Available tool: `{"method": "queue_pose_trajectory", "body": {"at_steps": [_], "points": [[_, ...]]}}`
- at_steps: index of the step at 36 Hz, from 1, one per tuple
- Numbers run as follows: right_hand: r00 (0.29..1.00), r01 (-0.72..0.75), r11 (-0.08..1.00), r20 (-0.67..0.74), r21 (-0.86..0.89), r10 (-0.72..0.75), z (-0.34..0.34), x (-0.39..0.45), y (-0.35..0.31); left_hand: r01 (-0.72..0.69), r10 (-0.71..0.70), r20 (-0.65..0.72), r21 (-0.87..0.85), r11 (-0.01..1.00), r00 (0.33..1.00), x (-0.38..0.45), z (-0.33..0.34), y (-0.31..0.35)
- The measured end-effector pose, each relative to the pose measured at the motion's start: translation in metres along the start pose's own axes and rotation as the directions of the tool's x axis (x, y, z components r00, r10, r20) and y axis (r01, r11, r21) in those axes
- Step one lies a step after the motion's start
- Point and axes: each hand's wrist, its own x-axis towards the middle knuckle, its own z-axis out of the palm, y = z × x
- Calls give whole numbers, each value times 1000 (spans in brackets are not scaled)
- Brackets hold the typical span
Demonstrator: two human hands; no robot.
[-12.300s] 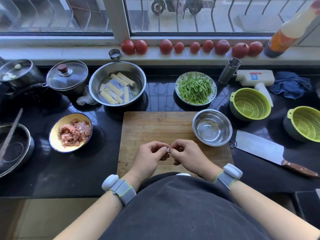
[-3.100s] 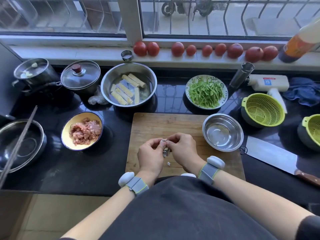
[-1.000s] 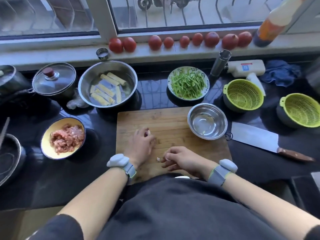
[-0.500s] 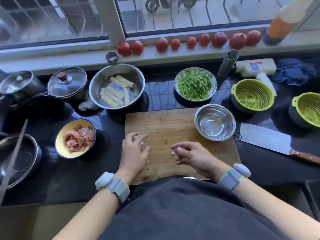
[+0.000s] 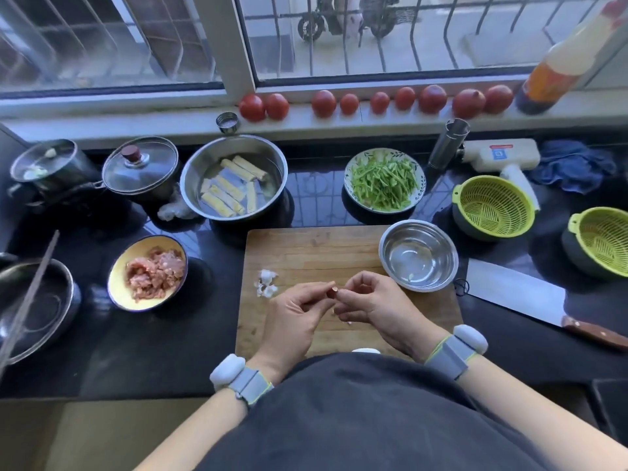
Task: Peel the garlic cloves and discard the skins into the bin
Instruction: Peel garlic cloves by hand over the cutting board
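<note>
Over the wooden cutting board (image 5: 316, 246), my left hand (image 5: 295, 317) and my right hand (image 5: 373, 304) meet and together pinch a small garlic clove (image 5: 332, 293) with reddish-brown skin. A little heap of white garlic skins (image 5: 266, 283) lies on the board just left of my hands. One small white scrap (image 5: 349, 323) sits on the board under my right hand. The small steel bowl (image 5: 418, 254) at the board's right corner holds a pale peeled clove (image 5: 412, 276). No bin is in view.
A cleaver (image 5: 530, 300) lies right of the board. Two green colanders (image 5: 494, 207) stand at the right. A yellow bowl of minced meat (image 5: 147, 271) is left of the board. Behind stand a steel basin (image 5: 234, 176), a plate of green strips (image 5: 384, 180), pots and tomatoes.
My left hand has left the skin heap on the board and come back to the right hand. Both hands now pinch a clove together above the board.
</note>
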Motion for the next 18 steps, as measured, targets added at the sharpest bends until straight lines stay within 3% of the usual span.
{"method": "queue_pose_trajectory", "body": {"at_steps": [3,9,18], "points": [[1000,-27,998,0,-62,27,1,0,-3,-124,129,-19,173,977,991,1,-3,1],[995,-93,995,31,-36,94,2,-1,-11,-298,299,53,350,888,953,5,-7,0],[983,-173,985,53,-25,174,5,4,-19,-455,444,158,532,714,882,11,-12,-3]]}}
